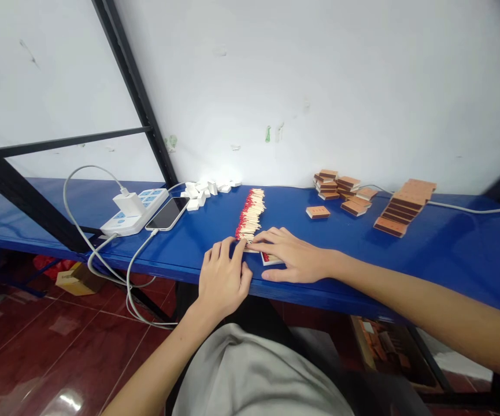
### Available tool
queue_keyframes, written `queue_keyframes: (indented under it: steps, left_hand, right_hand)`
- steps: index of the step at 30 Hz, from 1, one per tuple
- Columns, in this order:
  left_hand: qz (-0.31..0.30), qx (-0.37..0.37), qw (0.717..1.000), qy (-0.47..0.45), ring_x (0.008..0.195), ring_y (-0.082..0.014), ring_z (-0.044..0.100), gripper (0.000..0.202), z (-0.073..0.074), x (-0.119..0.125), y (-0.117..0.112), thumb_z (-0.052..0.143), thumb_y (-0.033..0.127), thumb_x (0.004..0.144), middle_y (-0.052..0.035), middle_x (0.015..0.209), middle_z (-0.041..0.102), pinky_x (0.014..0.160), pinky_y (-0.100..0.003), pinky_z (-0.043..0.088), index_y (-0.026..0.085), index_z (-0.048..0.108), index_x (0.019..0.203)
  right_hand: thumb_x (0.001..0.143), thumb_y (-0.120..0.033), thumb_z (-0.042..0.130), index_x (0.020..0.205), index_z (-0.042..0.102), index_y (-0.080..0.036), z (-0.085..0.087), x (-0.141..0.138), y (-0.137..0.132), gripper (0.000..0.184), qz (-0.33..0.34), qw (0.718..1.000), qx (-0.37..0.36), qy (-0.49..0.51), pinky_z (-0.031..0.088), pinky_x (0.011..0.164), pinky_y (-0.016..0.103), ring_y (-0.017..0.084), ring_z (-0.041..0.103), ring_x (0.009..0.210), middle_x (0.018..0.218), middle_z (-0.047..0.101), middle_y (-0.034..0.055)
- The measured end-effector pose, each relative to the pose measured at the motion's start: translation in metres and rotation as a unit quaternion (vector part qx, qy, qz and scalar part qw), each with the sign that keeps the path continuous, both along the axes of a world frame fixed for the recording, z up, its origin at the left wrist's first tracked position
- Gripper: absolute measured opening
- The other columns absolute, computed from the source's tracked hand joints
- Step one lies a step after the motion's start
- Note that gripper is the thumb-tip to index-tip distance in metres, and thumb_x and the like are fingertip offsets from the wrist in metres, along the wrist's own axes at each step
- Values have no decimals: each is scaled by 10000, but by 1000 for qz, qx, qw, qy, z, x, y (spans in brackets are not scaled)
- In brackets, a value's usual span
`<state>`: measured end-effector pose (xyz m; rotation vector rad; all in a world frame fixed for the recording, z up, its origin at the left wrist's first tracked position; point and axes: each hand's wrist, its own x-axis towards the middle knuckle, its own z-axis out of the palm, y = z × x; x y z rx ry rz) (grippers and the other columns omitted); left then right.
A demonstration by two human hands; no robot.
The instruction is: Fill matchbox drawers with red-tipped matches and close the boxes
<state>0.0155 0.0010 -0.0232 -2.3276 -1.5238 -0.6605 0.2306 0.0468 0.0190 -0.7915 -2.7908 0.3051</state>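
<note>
A long row of red-headed matches (250,214) lies on the blue table, heads to the left. At its near end, my left hand (223,280) rests palm down, its index fingertip touching the matches and its thumb apart. My right hand (297,257) reaches in from the right with stretched fingers, its index fingertip at the same near end. Partly beneath the right hand is a white matchbox tray (271,260) with some matches in it; the hand hides much of it. Neither hand shows a firm grasp.
Several white matchbox trays (193,193) lie loose at the back. Brown matchboxes stand in a heap (328,185) and a leaning stack (406,205) on the right, with a single matchbox (318,212) nearer. A phone (168,214), power strip (134,214) and cables are on the left.
</note>
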Motion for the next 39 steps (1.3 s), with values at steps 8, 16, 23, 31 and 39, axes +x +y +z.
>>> queue_keyframes:
  steps: [8, 16, 23, 31, 39]
  left_hand:
    - [0, 6, 1000, -10, 1152, -319, 522, 494, -2, 0, 1, 454, 236, 929, -148, 1331, 562, 941, -466, 448, 142, 504, 1411]
    - [2, 16, 1000, -13, 1138, -316, 530, 524, -3, 2, 0, 453, 216, 913, -149, 1308, 579, 930, -452, 446, 135, 474, 1431]
    - [0, 20, 1000, -13, 1128, -315, 537, 516, -4, 2, 0, 456, 216, 910, -147, 1295, 586, 926, -451, 449, 139, 485, 1420]
    - [-3, 17, 1000, -15, 1134, -314, 531, 509, -3, 0, 1, 454, 227, 918, -152, 1307, 578, 927, -446, 446, 135, 480, 1418]
    - [-8, 21, 1000, -22, 1152, -325, 531, 507, -3, 0, 1, 458, 242, 919, -167, 1318, 563, 935, -457, 456, 117, 481, 1409]
  right_hand:
    - [938, -549, 554, 1472, 475, -219, 1, -4, 0, 633, -5, 1000, 9, 4, 391, 948, 516, 296, 485, 1073, 1425, 498, 144]
    - [935, -550, 552, 1482, 467, -221, -1, -7, -1, 644, -8, 1000, 20, 6, 392, 959, 538, 304, 492, 1077, 1451, 481, 152]
    - [934, -548, 545, 1449, 499, -177, -1, -7, -1, 637, -11, 1000, 27, 6, 402, 938, 535, 314, 498, 1065, 1433, 497, 173]
    - [932, -535, 555, 1431, 525, -193, -1, -5, 0, 606, -7, 1000, 7, 17, 356, 999, 560, 329, 509, 1141, 1440, 502, 157]
    - [923, -475, 587, 1393, 560, -179, 2, 3, 1, 556, 12, 999, 4, 32, 363, 977, 518, 311, 530, 1117, 1361, 560, 161]
